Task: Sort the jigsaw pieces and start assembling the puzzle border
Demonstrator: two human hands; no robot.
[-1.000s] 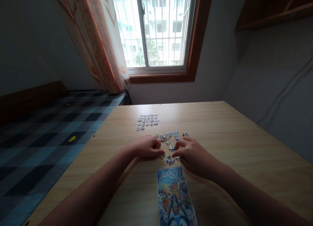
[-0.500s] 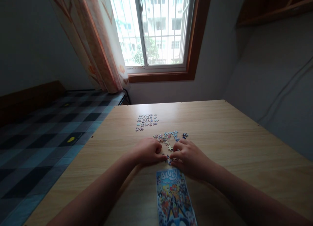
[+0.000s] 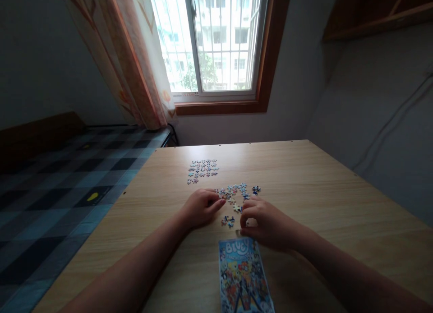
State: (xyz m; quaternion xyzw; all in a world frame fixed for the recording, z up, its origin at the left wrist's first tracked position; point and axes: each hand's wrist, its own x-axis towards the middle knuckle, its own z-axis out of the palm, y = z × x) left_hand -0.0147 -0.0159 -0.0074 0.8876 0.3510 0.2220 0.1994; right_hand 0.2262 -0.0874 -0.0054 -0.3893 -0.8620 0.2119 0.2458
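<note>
My right hand (image 3: 265,222) is pinched, with thumb and fingertips closed on a small puzzle piece (image 3: 238,232) just above the puzzle box. My left hand (image 3: 201,208) rests on the table with loosely bent fingers and the thumb held out; nothing shows in its grip. Its fingertips lie beside a loose pile of puzzle pieces (image 3: 232,191). Between the hands sits a small cluster of dark and light pieces (image 3: 228,221). A pale yellow-green piece (image 3: 236,208) lies near my right fingertips. The colourful "Bluey" box (image 3: 244,274) lies flat in front of me.
Farther back on the wooden table (image 3: 280,168), several puzzle pieces (image 3: 203,168) lie spread in rows. A dark clump of pieces (image 3: 256,190) is right of the pile. A bed with a checked cover (image 3: 111,168) adjoins on the left; a window (image 3: 223,42) is ahead.
My hands have moved apart. The left has drawn back from the small cluster toward the pile, uncovering the cluster. The right now holds a piece nearer the box.
</note>
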